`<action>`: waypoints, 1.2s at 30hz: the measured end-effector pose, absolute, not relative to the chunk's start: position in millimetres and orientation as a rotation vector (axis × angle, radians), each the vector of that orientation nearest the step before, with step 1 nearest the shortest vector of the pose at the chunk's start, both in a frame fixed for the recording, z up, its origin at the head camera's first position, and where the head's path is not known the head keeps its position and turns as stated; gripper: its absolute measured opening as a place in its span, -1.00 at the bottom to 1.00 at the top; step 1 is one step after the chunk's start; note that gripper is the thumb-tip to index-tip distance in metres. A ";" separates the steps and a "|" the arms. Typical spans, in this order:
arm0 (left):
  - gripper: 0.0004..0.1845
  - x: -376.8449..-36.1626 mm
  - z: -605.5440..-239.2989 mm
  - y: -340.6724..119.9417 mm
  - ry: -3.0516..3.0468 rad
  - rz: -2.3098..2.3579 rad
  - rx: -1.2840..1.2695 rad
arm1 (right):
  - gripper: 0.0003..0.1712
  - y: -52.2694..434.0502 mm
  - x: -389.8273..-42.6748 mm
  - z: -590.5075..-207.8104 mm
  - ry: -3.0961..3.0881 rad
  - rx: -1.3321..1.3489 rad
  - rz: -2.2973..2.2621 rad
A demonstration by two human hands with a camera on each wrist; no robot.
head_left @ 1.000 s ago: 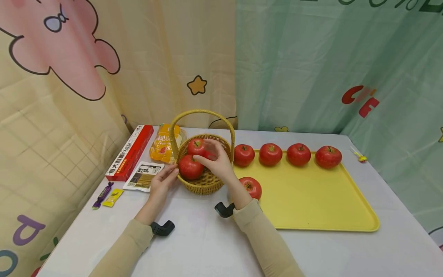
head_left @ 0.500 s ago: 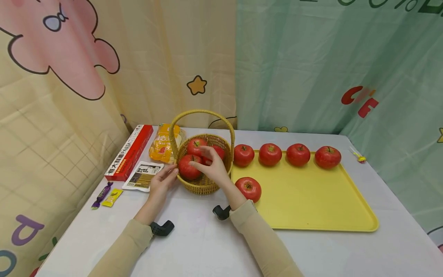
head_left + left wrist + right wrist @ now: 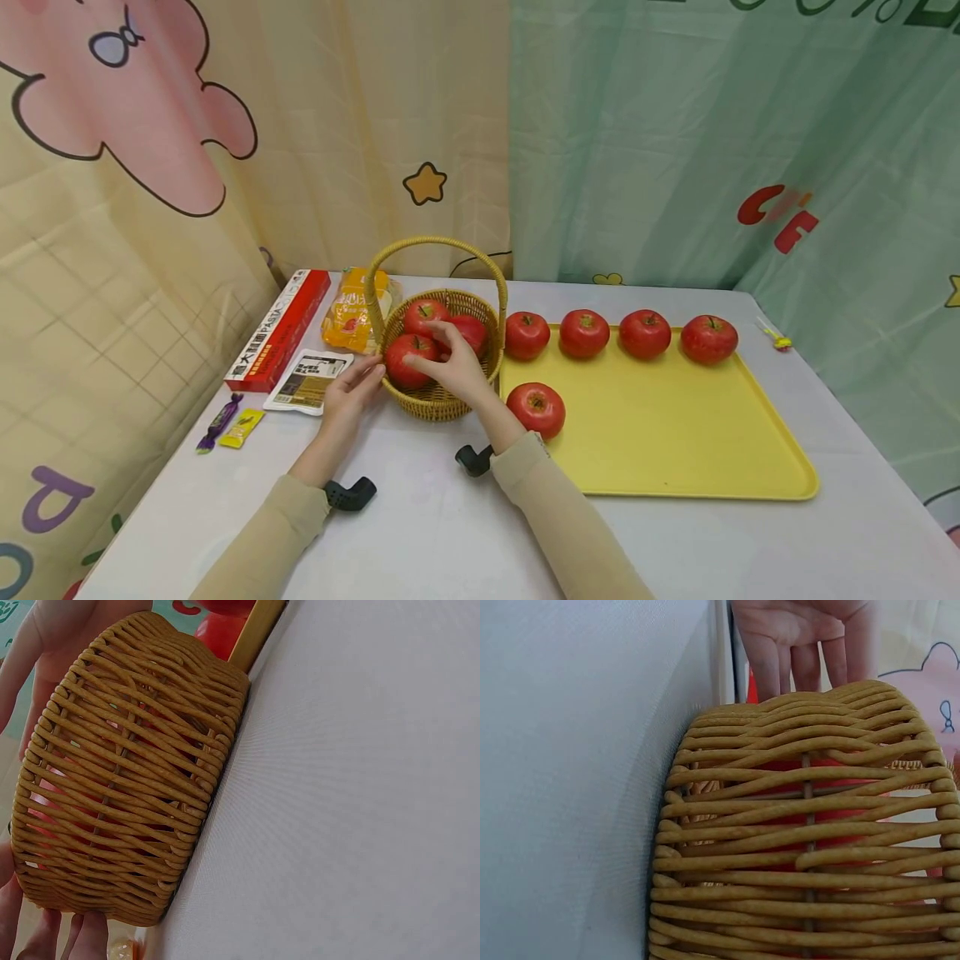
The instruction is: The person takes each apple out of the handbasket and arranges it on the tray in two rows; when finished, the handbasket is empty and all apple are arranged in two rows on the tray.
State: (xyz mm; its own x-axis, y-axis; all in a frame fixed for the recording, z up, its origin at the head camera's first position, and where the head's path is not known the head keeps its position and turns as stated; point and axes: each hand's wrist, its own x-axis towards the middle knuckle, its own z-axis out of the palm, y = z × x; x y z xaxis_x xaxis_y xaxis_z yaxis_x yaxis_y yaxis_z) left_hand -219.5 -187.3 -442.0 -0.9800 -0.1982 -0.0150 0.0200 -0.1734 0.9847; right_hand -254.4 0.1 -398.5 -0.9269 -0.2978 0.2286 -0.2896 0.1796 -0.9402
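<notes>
A wicker basket (image 3: pixel 442 398) with a tall handle holds three red apples. My right hand (image 3: pixel 444 357) reaches into it, thumb and fingers curled round the front apple (image 3: pixel 401 360). Fingertips of my left hand (image 3: pixel 358 382) touch the basket's left wall, fingers straight. To the right lies a yellow tray (image 3: pixel 675 433) with a row of several apples (image 3: pixel 583 332) along its far edge and one apple (image 3: pixel 536 409) at its near left corner. The left wrist view shows the basket wall (image 3: pixel 127 772) close up. In the right wrist view, red fruit (image 3: pixel 832 769) shows through the weave, with my left hand (image 3: pixel 810 637) beyond.
Left of the basket lie a red box (image 3: pixel 281 329), an orange packet (image 3: pixel 347 321), a white sachet (image 3: pixel 309 381) and two small wrappers (image 3: pixel 228 423). A tiny yellow object (image 3: pixel 777 337) sits at the far right. Curtains hang close behind the white table (image 3: pixel 420 525).
My right hand has sunk lower into the basket, onto the front apple. The left hand stays at the basket's side.
</notes>
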 end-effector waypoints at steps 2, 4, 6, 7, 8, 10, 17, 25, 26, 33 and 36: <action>-0.52 -219.6 -441.8 -187.7 -1.924 -2.293 0.209 | -0.26 -0.9 -254.7 -398.0 2.413 -0.595 -1.903; -0.53 -219.7 -441.7 -188.0 -1.925 -2.294 0.208 | -0.25 -1.6 -255.4 -397.8 2.423 -0.590 -1.888; -0.52 -219.8 -441.6 -188.1 -1.927 -2.294 0.209 | -0.25 -2.2 -255.8 -397.5 2.434 -0.583 -1.876; -0.53 -219.8 -441.5 -188.1 -1.926 -2.295 0.209 | -0.25 -2.5 -256.2 -397.4 2.436 -0.582 -1.874; -0.52 -219.9 -441.6 -188.1 -1.925 -2.295 0.209 | -0.25 -2.9 -256.7 -397.4 2.440 -0.583 -1.867; -0.50 -220.0 -441.7 -188.2 -1.924 -2.296 0.207 | -0.25 -3.5 -257.6 -397.2 2.452 -0.578 -1.843; -0.48 -219.9 -441.9 -188.5 -1.936 -2.301 0.214 | -0.19 -6.6 -261.7 -398.2 2.467 -0.543 -1.752; -0.50 -219.7 -441.4 -188.0 -1.934 -2.306 0.214 | -0.20 -10.7 -264.5 -398.6 2.487 -0.508 -1.715; -0.50 -219.7 -441.4 -188.0 -1.936 -2.305 0.216 | -0.20 -11.2 -264.7 -398.8 2.488 -0.504 -1.710; -0.49 -219.9 -442.0 -188.2 -1.933 -2.308 0.217 | -0.22 -13.9 -267.5 -400.4 2.483 -0.483 -1.693; -0.49 -220.3 -442.4 -188.1 -1.922 -2.313 0.221 | -0.22 -14.5 -268.3 -400.9 2.470 -0.475 -1.687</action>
